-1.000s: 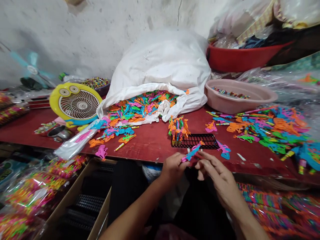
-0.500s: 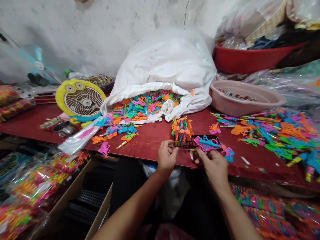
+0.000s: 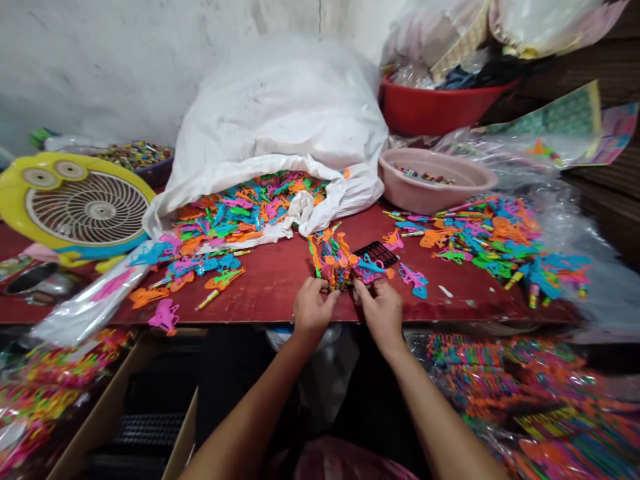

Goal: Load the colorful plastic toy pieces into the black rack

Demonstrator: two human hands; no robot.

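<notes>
A black grid rack [image 3: 377, 256] lies on the red table near its front edge, angled away to the right. Several colourful plastic pieces [image 3: 334, 259] stand bunched at its left end. My left hand [image 3: 313, 308] grips that end, thumb and fingers pressed together beside the pieces. Close by on the right, my right hand [image 3: 381, 311] pinches the lower end of a pink and blue piece [image 3: 369, 268] against the rack. Another pink and blue piece [image 3: 414, 279] lies right of my right hand. The fingertips of both hands are partly hidden.
A white sack [image 3: 280, 113] spills colourful pieces behind the hands. A yellow fan [image 3: 103, 211] stands left. To the right are a pink basin [image 3: 435, 187], a red basin [image 3: 445, 110] and a loose heap of pieces [image 3: 500, 240]. An open carton [image 3: 187, 427] sits below the table.
The view has turned right. My right hand has moved closer to my left hand, bringing a piece to the bunch. The rack now slants, and a pink and blue piece lies apart from it.
</notes>
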